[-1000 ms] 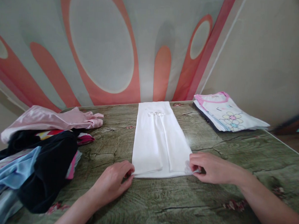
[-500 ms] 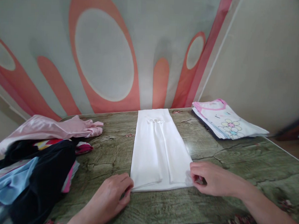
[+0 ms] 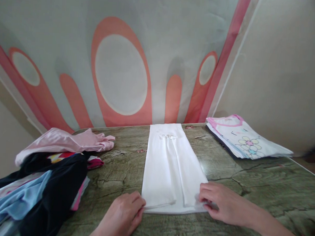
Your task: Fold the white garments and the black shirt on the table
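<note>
A white garment, folded into a long narrow strip, lies flat on the green marbled table, running from the wall toward me. My left hand pinches its near left corner with curled fingers. My right hand pinches the near right corner. Both hands rest on the tabletop at the garment's near edge.
A loose heap of clothes in pink, black and light blue covers the table's left side. A stack of folded clothes, topped by a white piece with a flower print, sits at the back right. A patterned wall rises behind the table.
The view has tilted upward, so table and hands sit lower in the picture. Both hands keep their pinch on the garment's near corners; the garment lies as before.
</note>
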A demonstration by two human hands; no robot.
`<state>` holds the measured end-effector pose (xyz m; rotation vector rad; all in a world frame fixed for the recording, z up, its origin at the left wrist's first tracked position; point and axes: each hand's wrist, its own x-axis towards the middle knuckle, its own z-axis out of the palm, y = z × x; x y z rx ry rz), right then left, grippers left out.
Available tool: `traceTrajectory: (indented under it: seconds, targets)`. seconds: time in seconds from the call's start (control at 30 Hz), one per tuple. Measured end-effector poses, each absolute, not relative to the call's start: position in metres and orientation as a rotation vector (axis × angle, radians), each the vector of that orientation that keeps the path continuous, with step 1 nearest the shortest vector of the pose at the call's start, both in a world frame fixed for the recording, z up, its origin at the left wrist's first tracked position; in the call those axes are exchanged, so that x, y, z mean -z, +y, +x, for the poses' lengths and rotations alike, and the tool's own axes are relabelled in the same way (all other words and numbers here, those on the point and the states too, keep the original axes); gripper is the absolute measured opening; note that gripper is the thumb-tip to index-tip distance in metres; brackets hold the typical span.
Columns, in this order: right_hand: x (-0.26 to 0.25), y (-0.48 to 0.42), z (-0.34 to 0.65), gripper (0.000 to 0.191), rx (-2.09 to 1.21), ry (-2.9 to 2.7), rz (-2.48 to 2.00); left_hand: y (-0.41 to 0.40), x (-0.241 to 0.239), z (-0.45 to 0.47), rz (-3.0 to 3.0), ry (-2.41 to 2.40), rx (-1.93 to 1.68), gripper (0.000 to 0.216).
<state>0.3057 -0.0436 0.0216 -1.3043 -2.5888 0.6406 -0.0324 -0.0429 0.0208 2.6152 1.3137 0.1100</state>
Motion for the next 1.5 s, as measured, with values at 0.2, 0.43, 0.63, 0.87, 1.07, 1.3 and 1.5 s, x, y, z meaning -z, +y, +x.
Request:
traceTrajectory:
  seconds: [0.2,0.43,0.63,0.87,1.07,1.3,1.5]
  targets:
    - [-0.021,-0.045,0.303,0.017,-0.653,-2.571,-1.364,-0.051,-0.032,-0.026,2.678,1.356,0.071,0.018]
    - [-0.018,-0.053,0.305,0.020,-0.805,-2.631,-1.309,-0.056,-0.049,-0.013,2.632,1.225,0.425,0.017]
    - [-0.031,-0.053,0.303,0.011,-1.014,-2.606,-1.226,-0.064,-0.059,-0.016,2.554,1.173,0.465,0.014]
    - [-0.032,-0.005,0.317,0.019,-0.699,-2.362,-1.348,-0.045,-0.078,-0.019,2.553,1.115,0.059,0.019]
    - [0.001,0.038,0.302,0.053,-0.323,-2.424,-1.380,0.002,-0.045,0.012,2.774,0.962,-0.074,0.045]
    - [0.021,0.020,0.286,0.060,-0.334,-2.646,-1.335,-0.004,-0.016,0.018,2.812,0.876,0.043,0.064]
    - [0.023,-0.012,0.288,0.061,-0.300,-2.661,-1.314,-0.040,-0.027,0.010,2.798,0.794,0.016,0.063]
